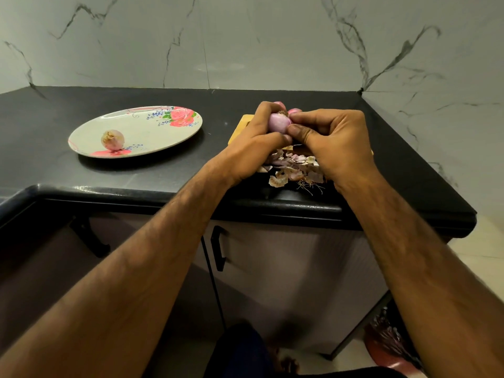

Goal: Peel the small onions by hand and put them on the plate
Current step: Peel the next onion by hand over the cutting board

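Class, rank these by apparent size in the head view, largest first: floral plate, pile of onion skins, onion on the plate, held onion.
1. floral plate
2. pile of onion skins
3. onion on the plate and held onion: alike; the latter is partly covered, so unranked.

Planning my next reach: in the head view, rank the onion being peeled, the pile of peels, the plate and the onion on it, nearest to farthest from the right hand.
From the right hand:
1. onion being peeled, pinched in its fingertips
2. pile of peels, just below it
3. plate, away to the left
4. onion on the plate, toward its left end
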